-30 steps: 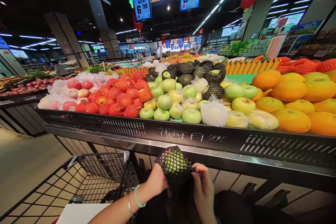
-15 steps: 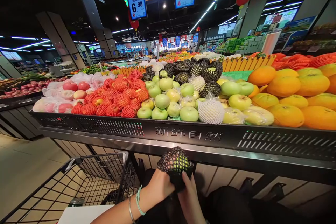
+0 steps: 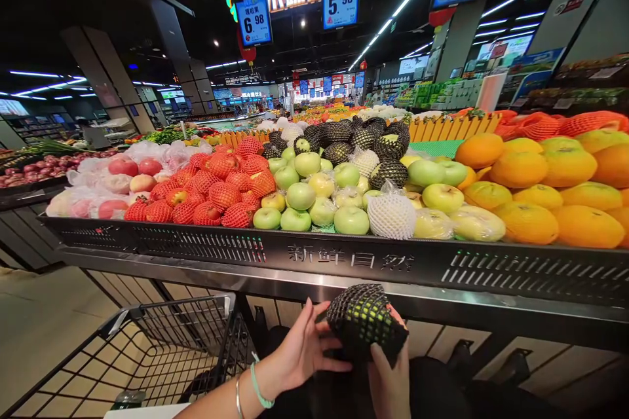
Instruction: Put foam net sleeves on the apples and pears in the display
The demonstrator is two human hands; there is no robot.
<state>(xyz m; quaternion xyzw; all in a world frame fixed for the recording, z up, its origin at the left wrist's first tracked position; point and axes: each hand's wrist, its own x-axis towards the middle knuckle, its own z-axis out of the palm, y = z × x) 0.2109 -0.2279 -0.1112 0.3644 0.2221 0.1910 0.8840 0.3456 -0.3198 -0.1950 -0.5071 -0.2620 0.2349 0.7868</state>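
Note:
A green fruit in a black foam net (image 3: 363,319) is held up in front of the shelf, low in the middle of the head view. My right hand (image 3: 390,373) grips it from below and the right, thumb pressed on the net. Beside its left side is my left hand (image 3: 307,347), fingers spread apart; whether the fingertips touch the net I cannot tell. A silver bangle (image 3: 239,396) and a mint-green band (image 3: 260,385) circle my left wrist.
A black crate front (image 3: 351,256) borders the fruit display. Behind it lie green apples (image 3: 351,220), red-netted fruit (image 3: 226,195), black-netted fruit (image 3: 388,173) and oranges (image 3: 528,222). A black wire shopping cart (image 3: 189,334) stands at lower left.
My left hand has let go of the netted fruit and spread its fingers at its left. My right hand has moved right with the fruit, which is turned.

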